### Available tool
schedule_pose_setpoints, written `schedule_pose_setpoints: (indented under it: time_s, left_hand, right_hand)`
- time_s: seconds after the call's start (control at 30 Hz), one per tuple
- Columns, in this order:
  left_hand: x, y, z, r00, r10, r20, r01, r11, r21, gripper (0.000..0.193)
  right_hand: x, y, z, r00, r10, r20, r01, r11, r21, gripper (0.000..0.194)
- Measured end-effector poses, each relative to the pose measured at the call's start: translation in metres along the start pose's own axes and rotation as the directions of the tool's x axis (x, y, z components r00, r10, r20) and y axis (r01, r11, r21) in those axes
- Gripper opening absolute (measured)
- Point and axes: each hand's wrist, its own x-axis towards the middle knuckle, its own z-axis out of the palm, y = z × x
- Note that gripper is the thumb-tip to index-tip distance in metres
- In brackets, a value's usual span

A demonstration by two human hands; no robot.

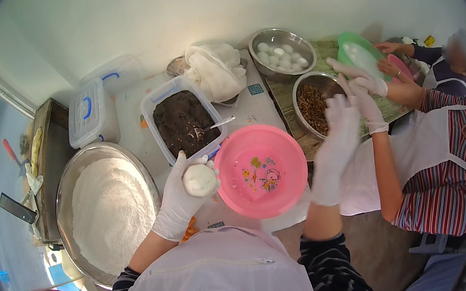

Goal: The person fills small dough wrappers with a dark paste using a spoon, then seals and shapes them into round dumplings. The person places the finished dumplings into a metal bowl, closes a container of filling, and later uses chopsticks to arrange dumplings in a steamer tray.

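Note:
My left hand (182, 194), in a white glove, cups a round white dough ball (200, 180) beside the rim of a pink plastic basin (225, 194). The basin's floor has a printed cartoon and a few pale crumbs. My right hand (341, 121), also gloved, is stretched out past the basin and blurred by motion. Its fingers are close to a co-worker's gloved hands (365, 93), over the near edge of a steel bowl (303, 126) of brown crumbly filling (312, 107). Whether my right fingers hold anything is unclear. A clear plastic tub (157, 138) of dark paste (181, 115) with a spoon (220, 122) stands beyond my left hand.
A large steel basin (155, 179) of white flour (110, 213) stands at left. Lidded plastic boxes (93, 115) and a bundled white cloth (217, 71) are near the wall. Another steel bowl (267, 70) holds several white balls. Another person works at a green basin (345, 42).

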Motion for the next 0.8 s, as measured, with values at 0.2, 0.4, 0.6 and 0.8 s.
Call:
schedule_pose_setpoints:
  time_s: [0.2,0.4,0.6,0.8]
  left_hand:
    - [0.011,-0.008,-0.003,0.993,0.021,0.118,-0.028,0.998,0.057,0.048]
    - [0.016,-0.011,0.012,0.949,0.181,0.258,-0.284,0.845,0.453,0.055]
    - [0.014,-0.009,0.017,0.972,-0.002,0.235,0.008,1.000,-0.022,0.071]
    - [0.021,-0.016,0.010,0.991,0.010,0.130,-0.006,1.000,-0.031,0.057]
  right_hand:
    - [0.019,-0.017,-0.025,0.980,0.116,-0.163,-0.105,0.992,0.070,0.047]
    - [-0.108,0.022,0.036,0.809,0.183,0.559,0.023,0.940,-0.341,0.048]
    - [-0.135,0.052,0.063,0.622,-0.146,0.770,0.464,0.860,-0.212,0.043]
    - [-0.142,0.046,0.066,0.632,-0.118,0.766,0.490,0.826,-0.277,0.039]
